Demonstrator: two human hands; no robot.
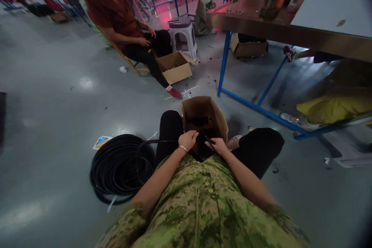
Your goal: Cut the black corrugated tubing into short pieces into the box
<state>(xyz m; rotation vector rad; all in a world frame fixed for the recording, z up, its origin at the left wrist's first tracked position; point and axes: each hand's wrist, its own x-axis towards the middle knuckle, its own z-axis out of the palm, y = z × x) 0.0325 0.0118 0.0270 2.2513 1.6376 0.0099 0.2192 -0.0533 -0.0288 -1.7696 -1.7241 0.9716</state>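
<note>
My left hand (188, 139), with a bracelet at its wrist, is closed around a black hose (162, 141). This hose runs over my left thigh from a large black coil (116, 166) on the floor. Just to the right, my right hand (217, 145) grips a slim dark tool (207, 138) whose tip points toward my left fingers; its exact kind is too dark to make out. Both hands are between my knees, over an open cardboard box (219, 118). Dark small pieces lie inside that box, partly in shadow.
Ahead on the left, a person (116, 21) sits on a chair beside another cardboard box (177, 71). A plastic stool (183, 33) stands behind it. To the right is a table (261, 31) with blue legs. A blue-and-orange card (101, 142) lies by the coil.
</note>
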